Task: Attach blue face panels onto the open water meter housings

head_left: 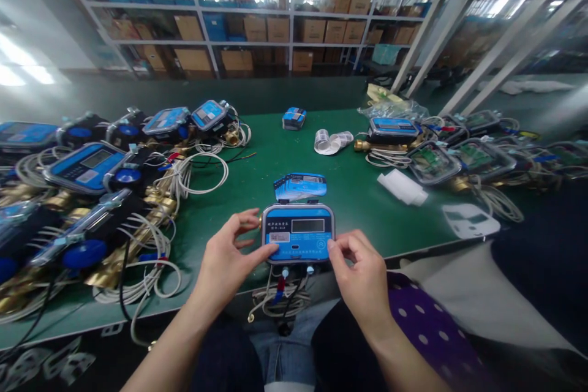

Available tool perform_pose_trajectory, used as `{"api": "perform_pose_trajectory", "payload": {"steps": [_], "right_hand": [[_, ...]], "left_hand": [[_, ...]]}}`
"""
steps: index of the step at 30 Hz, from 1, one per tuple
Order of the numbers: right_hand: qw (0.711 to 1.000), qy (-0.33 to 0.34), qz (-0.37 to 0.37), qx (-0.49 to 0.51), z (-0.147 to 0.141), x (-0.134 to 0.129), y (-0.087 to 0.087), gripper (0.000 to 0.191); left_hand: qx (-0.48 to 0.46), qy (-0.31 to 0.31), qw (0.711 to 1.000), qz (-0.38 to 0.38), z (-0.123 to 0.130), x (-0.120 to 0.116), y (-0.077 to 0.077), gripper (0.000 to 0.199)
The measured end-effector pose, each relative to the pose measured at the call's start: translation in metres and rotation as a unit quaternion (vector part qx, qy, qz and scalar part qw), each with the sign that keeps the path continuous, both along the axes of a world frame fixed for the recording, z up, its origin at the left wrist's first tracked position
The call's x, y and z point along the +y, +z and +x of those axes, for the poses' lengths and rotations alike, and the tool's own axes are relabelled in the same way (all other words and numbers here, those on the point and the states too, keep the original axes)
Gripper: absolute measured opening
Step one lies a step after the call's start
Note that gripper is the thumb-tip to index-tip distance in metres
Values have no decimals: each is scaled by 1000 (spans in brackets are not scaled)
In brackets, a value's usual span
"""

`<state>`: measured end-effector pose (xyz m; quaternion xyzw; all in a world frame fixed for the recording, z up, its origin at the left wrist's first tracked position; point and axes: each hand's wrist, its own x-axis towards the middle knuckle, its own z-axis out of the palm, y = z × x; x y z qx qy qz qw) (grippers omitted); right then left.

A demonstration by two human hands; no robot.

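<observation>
In front of me at the table's near edge is a water or heat meter with a blue face label, a dark display window and a clear rim. My left hand holds its left side, thumb pressed on the lower left of the label and the fingers curled by the edge. At the right edge, my right hand has thumb and fingertips pinched against the label's border. Coiled pale cable hangs below the meter. Just behind it lies a fanned stack of blue label plates.
Several finished-looking meters with brass pipes and coiled cables crowd the left. More meters, some with exposed circuit boards, stand on the right. A banded label bundle, a roll of clear stickers and white paper lie on the green table.
</observation>
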<state>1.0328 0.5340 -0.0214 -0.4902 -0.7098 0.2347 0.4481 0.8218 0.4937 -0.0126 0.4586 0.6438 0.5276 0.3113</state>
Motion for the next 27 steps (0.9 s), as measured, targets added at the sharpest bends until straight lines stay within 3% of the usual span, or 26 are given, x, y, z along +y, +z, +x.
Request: {"api": "perform_pose_trajectory", "payload": {"steps": [2,5,8,11,14,17,23,27], "right_hand": [[1000,0,-6,-3,1,0,1,28],[1000,17,-18,-15,3,2,4,27],[999,36,-26,-6,7,5,5,31],[995,8,-73,73,9,9,-3,38],[959,21,-208,190,8,10,-15,34],[916,90,-294,259,2,9,-22,48],[940,66,-246,228,-13,7,-19,54],[936,78,-253,232,-14,7,-19,55]], "left_hand": [[-1,-47,999,-13,-4,15,6,62],[-7,-81,996,-29,-8,34,10,55],[-1,-49,998,-31,-7,41,8,49],[12,-11,1000,-17,-1,39,4,46],[17,16,1000,2,6,36,3,44],[13,20,1000,8,9,38,3,45],[11,-60,998,-9,-7,35,2,50],[97,-142,985,-21,-26,22,-1,72]]}}
